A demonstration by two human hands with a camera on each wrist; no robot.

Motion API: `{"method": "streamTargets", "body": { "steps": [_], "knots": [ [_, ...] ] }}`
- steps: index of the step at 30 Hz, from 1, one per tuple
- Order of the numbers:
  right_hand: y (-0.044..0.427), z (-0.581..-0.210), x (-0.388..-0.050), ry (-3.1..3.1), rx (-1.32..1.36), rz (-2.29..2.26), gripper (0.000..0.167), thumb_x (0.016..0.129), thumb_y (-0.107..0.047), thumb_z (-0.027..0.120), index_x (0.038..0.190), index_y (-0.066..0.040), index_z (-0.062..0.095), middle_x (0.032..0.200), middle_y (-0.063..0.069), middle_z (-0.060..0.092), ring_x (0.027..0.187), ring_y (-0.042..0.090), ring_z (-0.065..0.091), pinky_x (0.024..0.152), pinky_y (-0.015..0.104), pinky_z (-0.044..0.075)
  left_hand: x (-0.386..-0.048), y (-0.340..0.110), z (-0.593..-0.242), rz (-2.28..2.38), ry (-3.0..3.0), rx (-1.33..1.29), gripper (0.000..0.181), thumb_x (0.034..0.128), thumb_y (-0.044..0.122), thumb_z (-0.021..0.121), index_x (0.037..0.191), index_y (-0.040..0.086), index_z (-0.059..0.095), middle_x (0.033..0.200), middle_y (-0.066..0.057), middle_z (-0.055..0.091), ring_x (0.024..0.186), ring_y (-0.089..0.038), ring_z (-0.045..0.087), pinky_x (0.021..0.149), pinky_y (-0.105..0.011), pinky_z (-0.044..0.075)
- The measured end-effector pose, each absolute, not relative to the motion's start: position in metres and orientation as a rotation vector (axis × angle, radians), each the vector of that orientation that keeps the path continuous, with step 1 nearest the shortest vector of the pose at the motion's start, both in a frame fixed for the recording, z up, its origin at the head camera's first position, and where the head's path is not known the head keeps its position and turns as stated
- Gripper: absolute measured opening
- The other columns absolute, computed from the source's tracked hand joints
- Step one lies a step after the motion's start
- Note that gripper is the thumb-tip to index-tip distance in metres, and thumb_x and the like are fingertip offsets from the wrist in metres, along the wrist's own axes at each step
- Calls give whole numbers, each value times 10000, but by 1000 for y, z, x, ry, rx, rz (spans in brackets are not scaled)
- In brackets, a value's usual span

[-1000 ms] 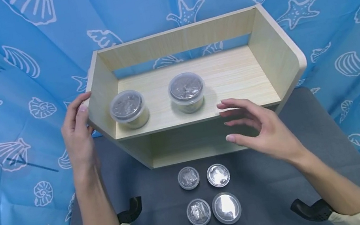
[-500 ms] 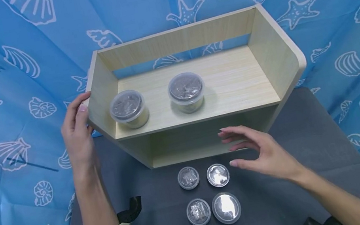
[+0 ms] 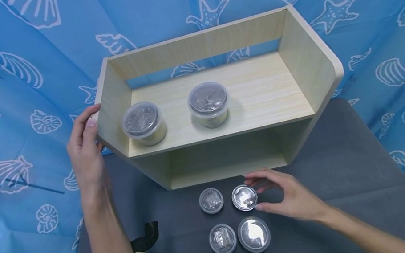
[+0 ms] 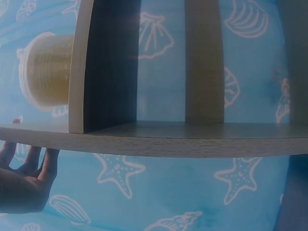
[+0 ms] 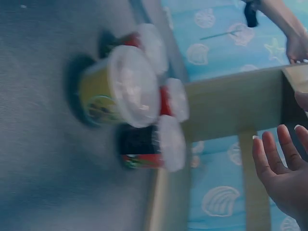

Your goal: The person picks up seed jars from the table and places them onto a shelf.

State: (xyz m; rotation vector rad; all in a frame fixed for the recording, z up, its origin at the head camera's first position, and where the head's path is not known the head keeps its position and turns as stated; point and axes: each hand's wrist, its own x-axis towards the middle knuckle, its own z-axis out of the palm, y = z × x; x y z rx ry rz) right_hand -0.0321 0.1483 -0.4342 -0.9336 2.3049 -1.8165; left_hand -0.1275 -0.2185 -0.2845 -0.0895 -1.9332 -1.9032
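My left hand (image 3: 87, 158) grips the front edge of the wooden shelf's left side panel (image 3: 112, 110); in the left wrist view its fingers (image 4: 32, 161) lie against the panel's outer face. Beside a small clear-lidded cup (image 3: 244, 197) on the table is my right hand (image 3: 290, 197), thumb and fingers spread at its right side. Whether they touch it cannot be told. Around that cup stand another small cup (image 3: 211, 201), a third (image 3: 223, 239) and a larger lidded tub (image 3: 254, 234). The right wrist view shows the tub's yellow side (image 5: 96, 91) and a black-and-red cup (image 5: 140, 147).
Two lidded tubs stand on the shelf's upper board, one by the left panel (image 3: 144, 124) and one near the middle (image 3: 209, 104). Under that board is a lower compartment (image 3: 224, 158). A grey cloth (image 3: 338, 157) covers the table, and a blue shell-print curtain (image 3: 391, 20) hangs behind.
My right hand has come down from before the upper board, past the lower compartment, to the back-right cup on the table. My left hand stays on the side panel.
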Motion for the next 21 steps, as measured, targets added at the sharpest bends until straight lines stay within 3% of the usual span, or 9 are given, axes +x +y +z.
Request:
{"method": "streamTargets", "body": {
  "steps": [14,21],
  "knots": [
    [146,-469,-15,2293,-932,-1719,613,785,-20,831,1332,-132,577,1246,71,623,1093,271,623,852,356,555,-126,-221,-285,-1889,-1953,-83,325,1038,277,517,1296,130,650,1294,-110,571,1090,-269,545,843,-362,442],
    [145,-489,-6,2283,-950,-1727,587,781,-78,846,1310,-70,592,1235,82,634,1100,249,627,847,375,558,-127,-219,-285,-1904,-1933,-104,320,1038,258,517,1291,119,653,1280,-122,580,1082,-271,550,842,-360,446]
  ]
}}
